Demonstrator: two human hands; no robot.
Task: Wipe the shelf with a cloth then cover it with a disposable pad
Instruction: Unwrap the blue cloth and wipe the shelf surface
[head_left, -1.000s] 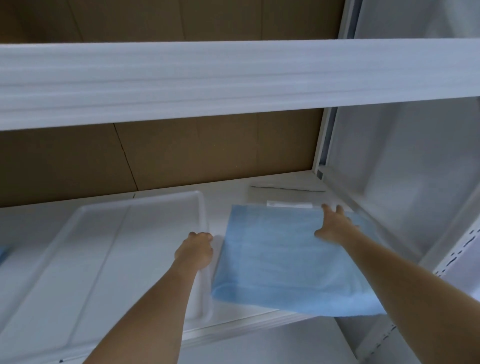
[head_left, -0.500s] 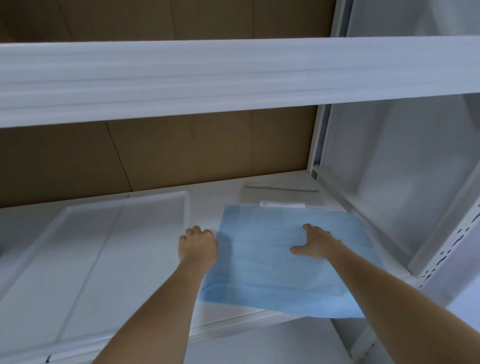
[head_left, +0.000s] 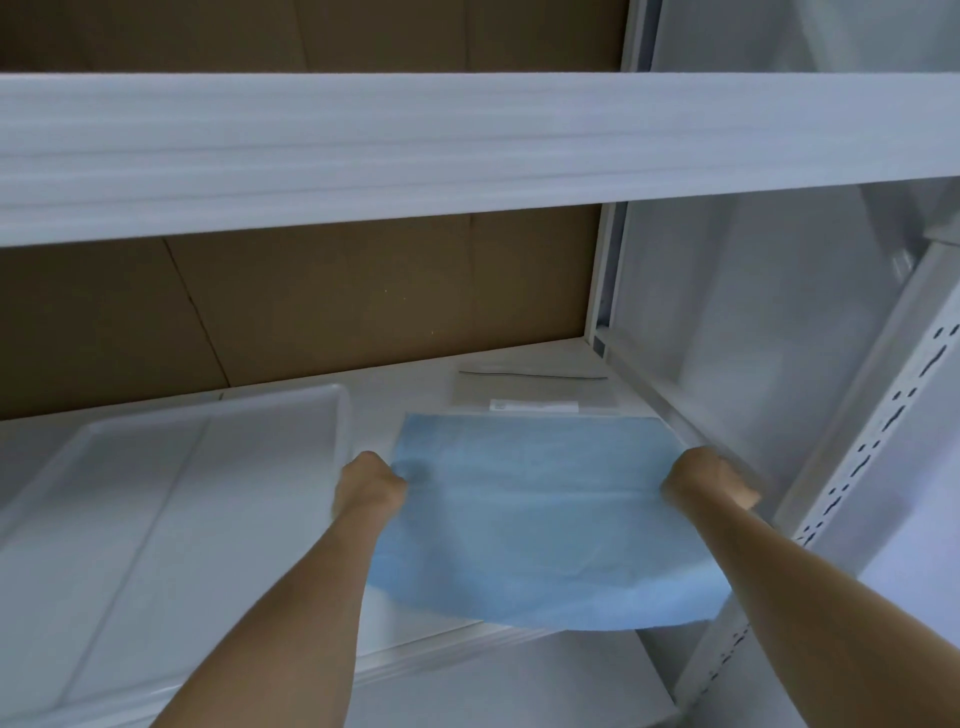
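Note:
A light blue disposable pad (head_left: 535, 514) lies on the right half of the white shelf (head_left: 410, 384), its near edge hanging over the shelf's front lip. My left hand (head_left: 370, 483) grips the pad's left edge with curled fingers. My right hand (head_left: 709, 480) grips its right edge beside the shelf's side wall. No cloth is in view.
A white plastic tray (head_left: 171, 499) fills the left part of the shelf, touching my left hand's side. A clear packet with a white label (head_left: 535, 402) lies behind the pad. Another white shelf (head_left: 467, 145) runs overhead. Brown cardboard backs the unit; a perforated upright (head_left: 852, 467) stands at right.
Both hands went from resting flat on the pad to gripping its side edges. My right hand moved right to the edge, and the pad has slid nearer, its front hanging further over the lip.

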